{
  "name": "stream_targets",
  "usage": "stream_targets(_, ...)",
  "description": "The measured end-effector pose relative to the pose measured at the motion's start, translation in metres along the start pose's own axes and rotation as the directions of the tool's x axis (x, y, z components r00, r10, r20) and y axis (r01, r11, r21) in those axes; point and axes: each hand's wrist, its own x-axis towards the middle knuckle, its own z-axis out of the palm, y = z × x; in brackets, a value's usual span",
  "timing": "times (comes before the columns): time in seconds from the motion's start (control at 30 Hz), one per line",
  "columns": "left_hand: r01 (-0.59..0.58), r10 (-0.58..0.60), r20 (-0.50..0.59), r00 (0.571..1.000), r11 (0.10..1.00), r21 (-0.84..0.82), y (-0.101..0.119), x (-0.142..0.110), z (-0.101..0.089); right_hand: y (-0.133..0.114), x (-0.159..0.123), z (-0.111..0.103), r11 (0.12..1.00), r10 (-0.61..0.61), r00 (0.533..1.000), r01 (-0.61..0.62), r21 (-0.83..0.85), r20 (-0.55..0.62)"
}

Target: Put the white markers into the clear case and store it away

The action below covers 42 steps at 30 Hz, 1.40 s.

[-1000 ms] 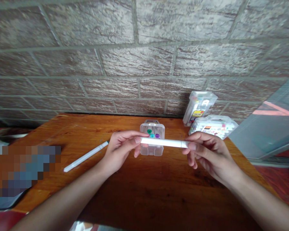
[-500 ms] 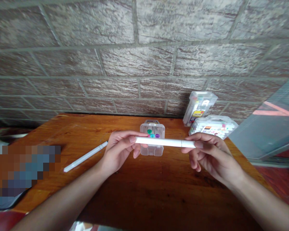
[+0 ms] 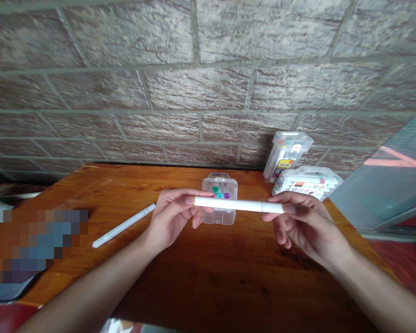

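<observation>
A white marker (image 3: 229, 204) is held level above the table, with a thin seam near its right end. My left hand (image 3: 173, 215) pinches its left end between thumb and fingers, and my right hand (image 3: 303, 219) pinches the right end. Just behind the marker stands an open clear plastic case (image 3: 220, 218) holding several markers with green, blue and purple ends; the held marker and my left fingertips hide part of it. Another white marker (image 3: 125, 225) lies slantwise on the table, left of my left hand.
The wooden table (image 3: 208, 268) meets a stone-block wall (image 3: 201, 88) at the back. At the right rear a tall clear marker case (image 3: 287, 155) stands behind a lower clear case with a handle (image 3: 308, 182). A blurred-out patch (image 3: 34, 249) covers the left side.
Almost nothing differs. Both hands keep the marker in the same place, with only a tiny shift of the right fingers along its end.
</observation>
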Motion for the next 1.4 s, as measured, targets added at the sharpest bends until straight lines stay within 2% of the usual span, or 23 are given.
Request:
stream_targets(0.6, 0.028, -0.027, 0.009, 1.000, 0.997, -0.069, 0.0043, 0.0001, 0.0018, -0.0024, 0.0000, 0.0037, 0.999, 0.033, 0.999, -0.032, 0.042, -0.009)
stream_targets(0.87, 0.098, -0.097, 0.016, 0.995, 0.981, -0.168, 0.0059, 0.0005, 0.0021, -0.0050, -0.0013, 0.0067, 0.999, 0.034, 0.996, -0.033, 0.015, -0.079)
stream_targets(1.17, 0.101, -0.112, -0.075, 0.991, 0.986, -0.133, 0.0046, 0.0021, 0.0048, 0.0004, -0.0011, 0.0048, 1.000, 0.005, 0.998, -0.005, 0.004, -0.064)
stream_targets(1.4, 0.070, -0.074, -0.082, 0.994, 0.996, -0.050, -0.0020, 0.0014, 0.0017, 0.0047, -0.0003, 0.0037, 0.996, -0.036, 0.996, 0.029, -0.087, -0.085)
